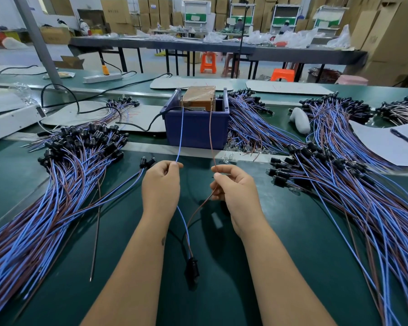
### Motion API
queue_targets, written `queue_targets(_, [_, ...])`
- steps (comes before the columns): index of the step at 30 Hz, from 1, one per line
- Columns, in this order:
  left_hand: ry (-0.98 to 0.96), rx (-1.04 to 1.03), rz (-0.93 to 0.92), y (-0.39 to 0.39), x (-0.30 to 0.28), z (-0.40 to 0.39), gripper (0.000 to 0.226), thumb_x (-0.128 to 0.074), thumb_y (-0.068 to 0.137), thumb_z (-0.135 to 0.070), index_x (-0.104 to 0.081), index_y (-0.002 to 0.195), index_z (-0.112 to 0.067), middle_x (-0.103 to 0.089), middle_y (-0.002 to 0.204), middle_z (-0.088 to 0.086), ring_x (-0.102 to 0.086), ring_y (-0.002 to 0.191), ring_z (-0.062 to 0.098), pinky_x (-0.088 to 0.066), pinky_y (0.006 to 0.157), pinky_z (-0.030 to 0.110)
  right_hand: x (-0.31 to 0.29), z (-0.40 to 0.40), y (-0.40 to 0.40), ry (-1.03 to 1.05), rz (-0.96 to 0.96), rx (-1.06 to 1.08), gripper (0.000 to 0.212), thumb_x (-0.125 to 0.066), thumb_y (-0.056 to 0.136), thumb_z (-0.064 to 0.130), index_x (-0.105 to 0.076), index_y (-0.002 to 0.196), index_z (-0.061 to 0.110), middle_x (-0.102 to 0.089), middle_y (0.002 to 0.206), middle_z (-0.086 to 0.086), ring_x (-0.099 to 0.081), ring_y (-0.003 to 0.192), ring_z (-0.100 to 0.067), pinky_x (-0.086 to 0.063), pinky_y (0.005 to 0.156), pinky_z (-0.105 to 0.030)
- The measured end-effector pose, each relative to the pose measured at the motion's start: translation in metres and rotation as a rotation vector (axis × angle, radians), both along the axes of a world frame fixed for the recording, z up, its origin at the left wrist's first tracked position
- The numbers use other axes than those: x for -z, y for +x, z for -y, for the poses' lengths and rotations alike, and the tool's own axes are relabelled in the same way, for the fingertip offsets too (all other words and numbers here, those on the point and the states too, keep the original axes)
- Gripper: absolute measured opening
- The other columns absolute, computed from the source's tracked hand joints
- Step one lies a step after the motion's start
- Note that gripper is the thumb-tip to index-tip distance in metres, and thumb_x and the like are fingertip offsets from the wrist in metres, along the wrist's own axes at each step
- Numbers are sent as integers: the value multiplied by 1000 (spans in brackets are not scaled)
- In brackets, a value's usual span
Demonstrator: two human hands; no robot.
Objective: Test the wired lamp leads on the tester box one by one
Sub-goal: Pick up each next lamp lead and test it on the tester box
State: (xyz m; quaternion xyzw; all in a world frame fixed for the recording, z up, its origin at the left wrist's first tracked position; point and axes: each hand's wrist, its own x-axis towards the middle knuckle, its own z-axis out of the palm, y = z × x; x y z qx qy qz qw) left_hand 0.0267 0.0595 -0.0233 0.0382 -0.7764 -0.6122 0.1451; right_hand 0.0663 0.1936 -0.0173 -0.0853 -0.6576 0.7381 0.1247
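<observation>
On the green workbench (292,231), the left hand (160,184) pinches a blue lead (180,135) and the right hand (233,187) a brown lead (211,137), both rising to the taped tester box (199,96) in the blue bin (196,130), their black lamp socket (192,267) dangling between the wrists.

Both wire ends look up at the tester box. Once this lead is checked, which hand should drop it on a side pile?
Left, probably. The left hand pinches the blue wire nearest the left pile; the right hand pinches the brown wire. I cannot tell which pile is tested.
</observation>
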Motion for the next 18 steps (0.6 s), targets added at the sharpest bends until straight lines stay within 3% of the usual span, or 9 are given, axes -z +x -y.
queue_targets(3, [-5, 1, 18, 0, 0, 0, 26, -45, 96, -22, -67, 85, -26, -36, 40, -13, -29, 37, 6, -26, 41, 21, 0, 0, 0, 4, 0, -1, 20, -53, 94, 3, -67, 92, 17, -60, 60, 3, -54, 53, -5, -49, 54, -22])
queue_targets(10, [-48, -4, 20, 1, -1, -1, 26, -47, 95, -20, -67, 82, -26, -35, 37, -13, -29, 35, 6, -23, 36, 15, 0, 0, -1, 3, 5, -6, 21, -53, 94, 3, -67, 92, 18, -61, 59, 5, -54, 52, -4, -49, 54, -22])
queue_targets(15, [-65, -21, 44, 6, -4, -2, 24, -49, 91, -18, -67, 76, -24, -31, 38, -11, -26, 37, 9, -25, 43, 25, 0, 0, 0, 11, 12, -11, 21, -53, 94, 3, -67, 91, 18, -61, 59, 4, -54, 52, -4, -48, 53, -21])
queue_targets(18, [-78, -74, 39, 7, -5, -2, 23, -50, 88, -17, -68, 75, -14, -30, 37, -9, -26, 38, 11, -23, 45, 27, -1, 0, 1, 24, 19, -23, 22, -52, 94, 2, -67, 90, 17, -61, 61, 2, -55, 52, -4, -47, 51, -20])
